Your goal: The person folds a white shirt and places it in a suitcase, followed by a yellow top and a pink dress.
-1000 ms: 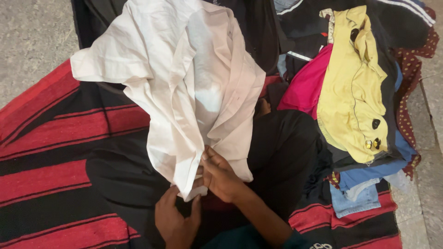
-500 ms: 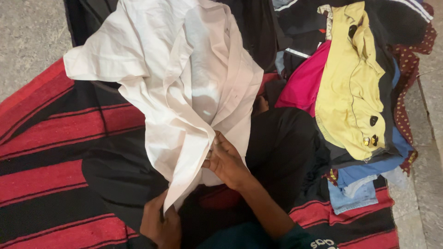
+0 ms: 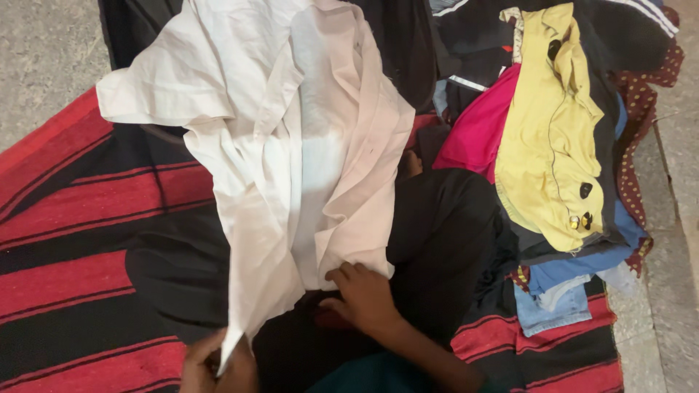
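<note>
A large white shirt [image 3: 291, 145] is spread over my lap and the mat, crumpled, with its lower edge near my hands. My left hand [image 3: 211, 364] is at the bottom edge of the view, closed on the shirt's lower left corner. My right hand [image 3: 364, 295] rests on the shirt's lower right hem, fingers curled over the cloth against my black trousers [image 3: 444, 240].
A red and black striped mat [image 3: 65, 240] covers the grey floor [image 3: 36, 58]. On the right lies a heap of clothes: a yellow garment [image 3: 553, 138], a pink one [image 3: 477, 131], blue denim [image 3: 561, 298], dark items [image 3: 480, 36] and a maroon dotted cloth [image 3: 644, 109].
The hands have moved apart, the left hand pulling its corner down and left, the right hand sliding right along the hem. The bunched shirt has opened wider.
</note>
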